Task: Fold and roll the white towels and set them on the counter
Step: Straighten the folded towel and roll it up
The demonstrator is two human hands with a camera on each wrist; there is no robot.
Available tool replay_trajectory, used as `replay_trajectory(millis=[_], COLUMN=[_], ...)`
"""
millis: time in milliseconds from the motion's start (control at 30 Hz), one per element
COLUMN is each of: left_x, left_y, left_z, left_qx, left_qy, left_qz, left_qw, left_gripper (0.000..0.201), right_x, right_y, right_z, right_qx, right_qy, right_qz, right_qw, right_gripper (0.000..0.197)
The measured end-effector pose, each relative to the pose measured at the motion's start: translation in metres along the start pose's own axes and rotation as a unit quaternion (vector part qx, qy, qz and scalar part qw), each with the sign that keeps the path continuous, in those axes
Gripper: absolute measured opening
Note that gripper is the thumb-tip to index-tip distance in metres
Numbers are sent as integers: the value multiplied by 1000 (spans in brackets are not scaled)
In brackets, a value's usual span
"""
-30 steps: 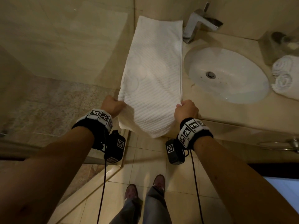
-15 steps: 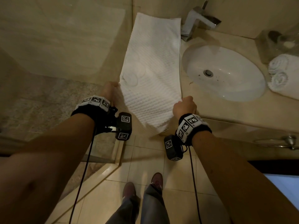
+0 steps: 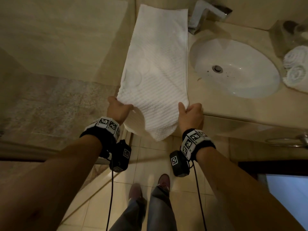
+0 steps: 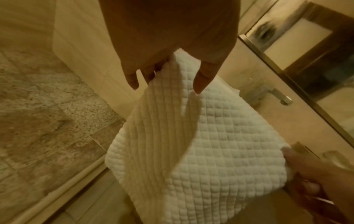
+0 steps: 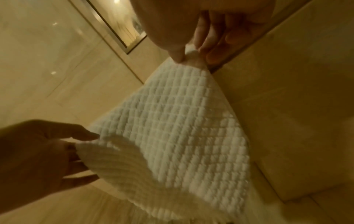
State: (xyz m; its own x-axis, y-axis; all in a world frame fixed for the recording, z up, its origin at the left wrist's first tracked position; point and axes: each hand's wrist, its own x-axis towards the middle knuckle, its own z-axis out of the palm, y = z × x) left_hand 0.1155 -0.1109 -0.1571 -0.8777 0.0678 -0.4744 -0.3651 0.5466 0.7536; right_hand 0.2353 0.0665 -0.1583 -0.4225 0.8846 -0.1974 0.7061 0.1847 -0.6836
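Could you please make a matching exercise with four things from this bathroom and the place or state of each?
Things:
1. flat towel
2. rolled towels
3. tap
4. left hand

Places or states:
A. to the right of the sink
B. lying on the counter, near end hanging over the edge
C. holding a towel corner
D. behind the sink

Pairs: 1-B, 2-A, 3-D, 4-C

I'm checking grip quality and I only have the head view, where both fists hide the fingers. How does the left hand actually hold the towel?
Observer: The left hand holds the white towel edge between the thumb on top and the fingers beneath.
Operator: And the right?
Observer: The right hand pinches a bunched corner at its fingertips.
Operator: Is the near end folded under?
Observer: Yes, the right wrist view shows it curling under beside the left hand.
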Motion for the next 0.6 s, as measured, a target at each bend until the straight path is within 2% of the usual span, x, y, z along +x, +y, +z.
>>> replay_trajectory(millis=[67, 133, 233, 300, 433, 533, 600], left_x=[-1, 2, 6, 7, 0, -8, -10], left_y=[-8, -18, -35, -48, -74, -95, -103], left_z=[5, 6, 7, 7, 11, 15, 19], left_qx=[-10, -8, 4, 14, 23, 65, 95], left_qy=[-4, -17, -66, -85, -114, -132, -139], left_qz=[1, 2, 16, 12, 12, -14, -29], left_qw=[1000, 1000, 998, 996, 993, 989, 985], left_gripper=[61, 66, 55, 54, 54, 62, 51], right_x=[-1, -1, 2, 7, 11, 4, 2], right_y=[14, 30, 47, 57, 78, 95, 102], right_z=[6, 13, 23, 28, 30, 30, 31], right_qx=[16, 48, 71, 78, 74, 88, 100], right_qy=[-18, -65, -188, -230, -260, -287, -289], right_qz=[29, 70, 104, 112, 103, 73, 68], right_qw=[999, 994, 974, 963, 957, 951, 950], right_gripper=[35, 30, 51, 57, 58, 60, 61])
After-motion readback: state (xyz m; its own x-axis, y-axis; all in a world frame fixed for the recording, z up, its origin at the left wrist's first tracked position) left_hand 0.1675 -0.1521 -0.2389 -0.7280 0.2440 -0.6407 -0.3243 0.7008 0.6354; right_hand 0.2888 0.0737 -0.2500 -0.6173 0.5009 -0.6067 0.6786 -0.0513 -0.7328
